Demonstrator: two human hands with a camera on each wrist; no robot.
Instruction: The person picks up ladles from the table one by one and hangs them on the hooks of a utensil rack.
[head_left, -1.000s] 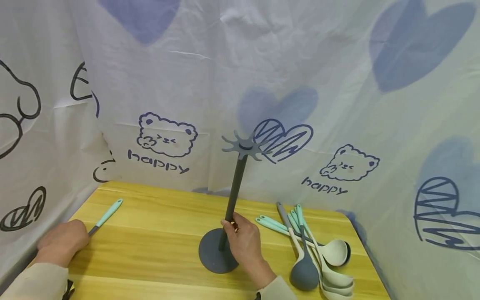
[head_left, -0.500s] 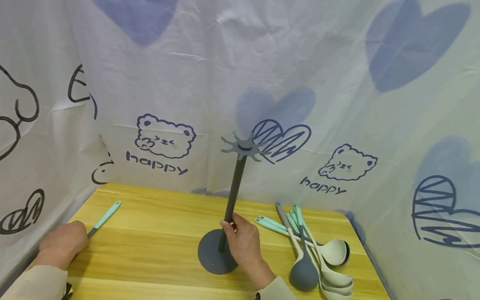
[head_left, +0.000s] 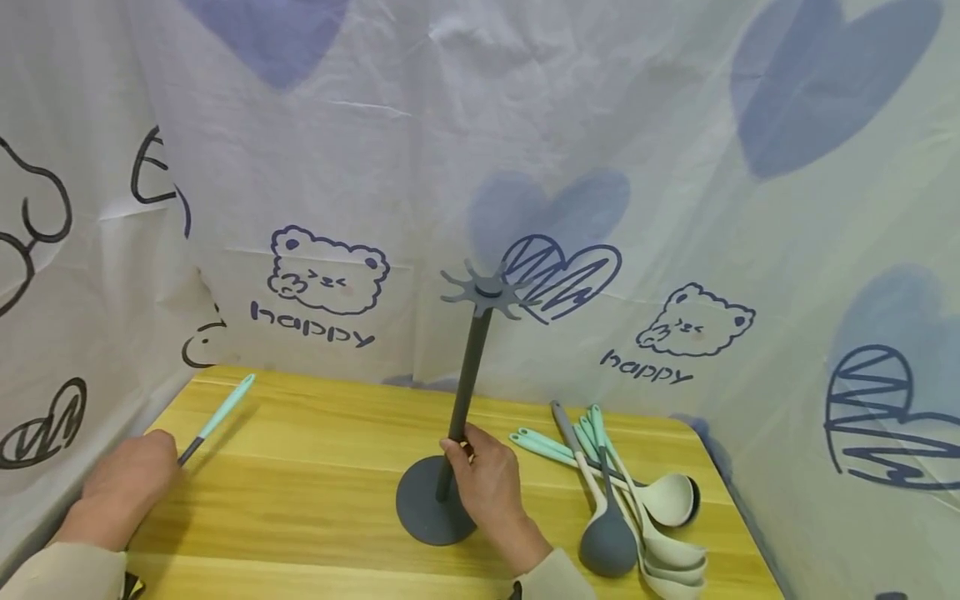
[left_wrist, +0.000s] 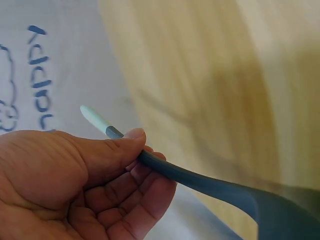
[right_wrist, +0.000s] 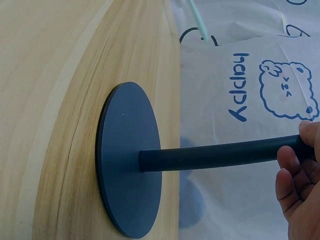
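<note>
My left hand, at the table's left edge, pinches a kitchen utensil by its dark grey shaft between thumb and fingers. Its mint handle points up and away, raised off the table. The utensil widens at the lower right of the left wrist view; its head is cut off there, so its kind is unclear. My right hand grips the pole of a dark grey utensil stand low down. The stand's round base is on the wood, and a ring of hooks tops the pole, with nothing hanging from it.
Right of the stand lies a crossed pile of utensils, with a dark grey ladle, a cream ladle and several mint handles. A white printed sheet hangs behind and beside the wooden table.
The utensil in my left hand has tipped up, its mint handle end rising and shifting right off the table. My right hand and the stand stay put.
</note>
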